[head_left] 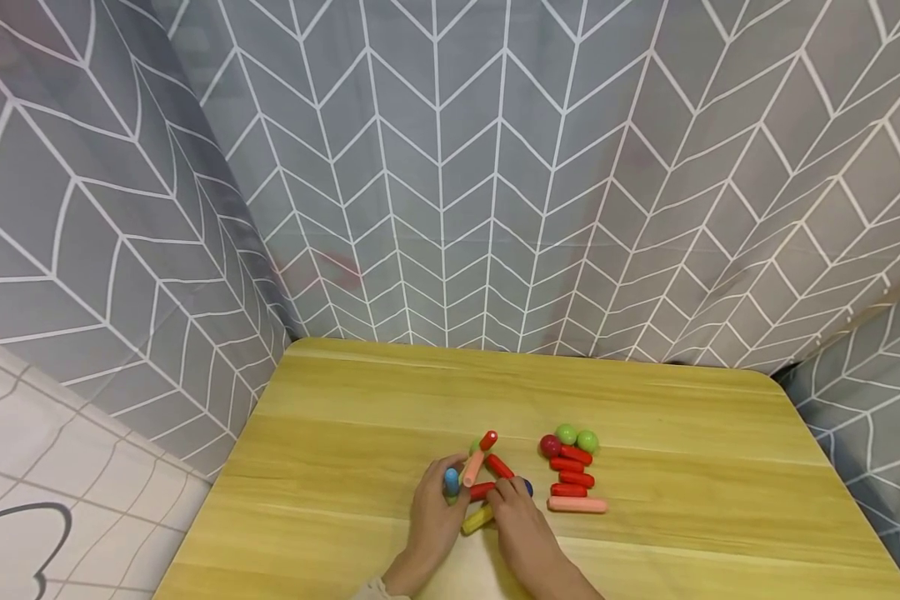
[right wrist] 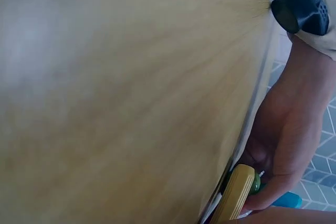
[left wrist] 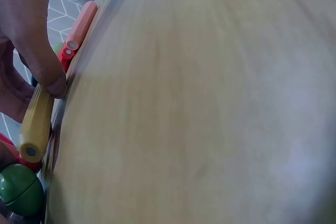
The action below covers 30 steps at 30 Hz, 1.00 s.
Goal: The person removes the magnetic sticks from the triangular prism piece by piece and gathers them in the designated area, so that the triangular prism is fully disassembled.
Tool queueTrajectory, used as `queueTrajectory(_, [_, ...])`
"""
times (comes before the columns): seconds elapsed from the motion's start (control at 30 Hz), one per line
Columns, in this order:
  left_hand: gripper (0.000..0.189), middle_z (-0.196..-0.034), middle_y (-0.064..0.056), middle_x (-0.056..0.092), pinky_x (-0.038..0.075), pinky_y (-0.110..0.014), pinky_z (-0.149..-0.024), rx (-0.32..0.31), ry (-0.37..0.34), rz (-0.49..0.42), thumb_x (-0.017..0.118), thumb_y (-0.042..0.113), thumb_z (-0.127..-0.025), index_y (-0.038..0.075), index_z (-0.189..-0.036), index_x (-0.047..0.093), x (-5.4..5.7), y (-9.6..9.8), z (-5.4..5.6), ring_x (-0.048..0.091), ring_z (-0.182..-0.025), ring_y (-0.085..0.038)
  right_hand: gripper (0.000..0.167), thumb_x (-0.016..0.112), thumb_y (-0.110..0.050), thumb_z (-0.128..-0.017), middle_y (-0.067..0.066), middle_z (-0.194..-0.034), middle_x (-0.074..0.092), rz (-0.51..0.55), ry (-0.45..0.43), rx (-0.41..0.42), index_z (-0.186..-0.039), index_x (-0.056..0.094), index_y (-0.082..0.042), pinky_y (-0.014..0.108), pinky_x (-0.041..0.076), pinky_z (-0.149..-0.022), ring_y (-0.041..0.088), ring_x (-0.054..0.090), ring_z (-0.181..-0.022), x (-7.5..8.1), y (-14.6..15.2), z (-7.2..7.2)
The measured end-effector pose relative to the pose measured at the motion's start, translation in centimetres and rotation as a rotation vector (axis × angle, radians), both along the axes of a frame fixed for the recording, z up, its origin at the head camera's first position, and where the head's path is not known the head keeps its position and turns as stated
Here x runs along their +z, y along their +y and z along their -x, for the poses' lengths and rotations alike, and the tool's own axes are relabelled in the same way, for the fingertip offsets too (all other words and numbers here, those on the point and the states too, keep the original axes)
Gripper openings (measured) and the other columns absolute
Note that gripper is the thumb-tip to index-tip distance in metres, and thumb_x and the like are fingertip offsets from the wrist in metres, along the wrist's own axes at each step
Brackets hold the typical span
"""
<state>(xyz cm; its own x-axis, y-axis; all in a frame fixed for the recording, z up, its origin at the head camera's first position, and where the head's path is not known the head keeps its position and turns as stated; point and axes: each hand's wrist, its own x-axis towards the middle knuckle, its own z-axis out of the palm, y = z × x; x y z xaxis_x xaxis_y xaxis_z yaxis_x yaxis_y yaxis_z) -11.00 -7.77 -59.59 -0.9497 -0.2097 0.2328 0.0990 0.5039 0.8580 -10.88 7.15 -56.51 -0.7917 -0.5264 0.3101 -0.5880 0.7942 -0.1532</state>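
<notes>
At lower centre, the right hand (head_left: 523,527) pinches the yellow stick (head_left: 477,519); the left hand (head_left: 433,518) curves beside the blue stick (head_left: 451,480), grip unclear.

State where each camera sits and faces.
On head: faces forward and down; shows a yellow wooden table, left grip and right grip.
On left wrist: faces across the table at the right grip, pinching a yellow ridged stick.
On right wrist: faces across the table toward the left grip, forearm and beige sleeve.
Both wrist views share the stick.
</notes>
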Motion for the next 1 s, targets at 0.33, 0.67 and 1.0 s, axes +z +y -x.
queueTrajectory(0.33, [0.036,-0.114,0.002,0.07,0.055,-0.038,-0.096,-0.012,-0.006,-0.017,0.075,0.011,-0.088,0.015,-0.123,0.066,0.1,-0.1,-0.2,0.067,-0.109,-0.018,0.026,0.073,0.008,-0.077,0.0,-0.099,0.069,0.211,-0.005,0.007,-0.097,0.072,-0.009,0.032,0.056,-0.083,0.016,0.057,-0.095,-0.7,0.7,0.1])
queueTrajectory(0.67, [0.037,-0.108,0.002,0.071,0.057,-0.035,-0.092,-0.028,0.01,-0.038,0.076,0.005,-0.086,0.015,-0.121,0.068,0.3,-0.4,0.2,0.068,-0.103,-0.019,0.028,0.077,0.006,-0.077,-0.002,-0.102,0.072,0.325,-0.143,-0.016,-0.1,0.072,-0.01,0.033,0.058,-0.085,0.015,0.062,-0.097,-0.1,1.3,0.2])
queueTrajectory(1.0, [0.038,-0.116,-0.001,0.072,0.058,-0.039,-0.095,-0.047,-0.039,-0.062,0.075,0.004,-0.086,0.016,-0.121,0.068,0.5,-0.6,0.3,0.068,-0.109,-0.025,0.03,0.075,0.009,-0.079,0.001,-0.105,0.073,0.487,-0.29,-0.046,-0.104,0.072,-0.009,0.021,0.058,-0.076,0.013,0.065,-0.095,0.2,1.6,0.4])
